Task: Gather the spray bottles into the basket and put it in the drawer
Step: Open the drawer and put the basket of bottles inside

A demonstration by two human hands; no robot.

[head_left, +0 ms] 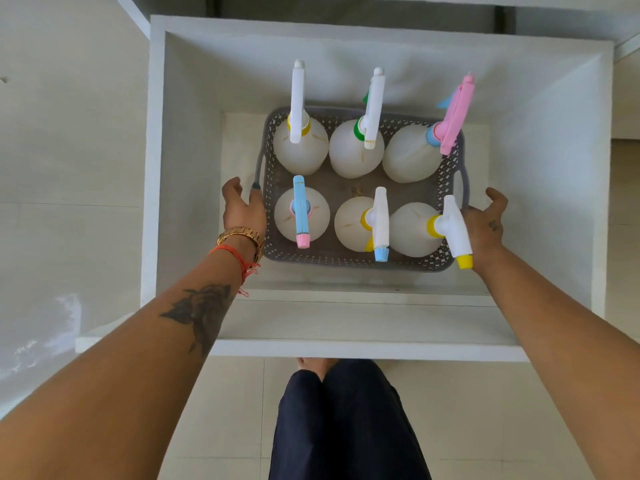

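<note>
A grey perforated basket [346, 263] rests on the floor of an open white drawer [152, 168]. Several white spray bottles stand upright in it in two rows, among them one with a pink trigger [453, 116] at the back right and one with a blue trigger [300, 209] at the front left. My left hand [242, 209] is at the basket's left side, fingers apart, one fingertip by the left handle. On the other side my right hand [485, 226] is against the right rim, fingers spread, behind a white trigger with a yellow nozzle [457, 233].
The drawer's white front panel [346, 348] lies between me and the basket. My legs in dark trousers [346, 427] are below it on a pale tiled floor. White cabinet surfaces flank the drawer. Bare drawer floor shows around the basket.
</note>
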